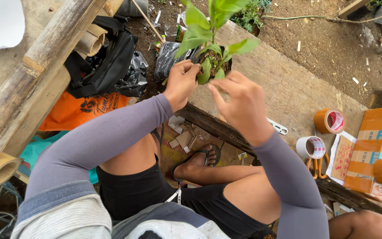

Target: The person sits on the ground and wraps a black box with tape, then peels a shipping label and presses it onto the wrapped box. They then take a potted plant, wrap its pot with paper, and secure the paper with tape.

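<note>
Head view: both hands' fingers [186, 73] grip the upright potted seedling [213, 48], stem vertical.

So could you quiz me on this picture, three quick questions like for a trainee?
1. True or false: both hands are at the small potted plant.
2. Which lies nearest the right hand? A) orange bag B) white tape roll C) bamboo pole
3. What colour are the person's sleeves?

Key:
1. True; the left hand grips the pot's rim, the right hand is beside it.
2. B, the white tape roll on the wooden bench.
3. Grey.
</note>
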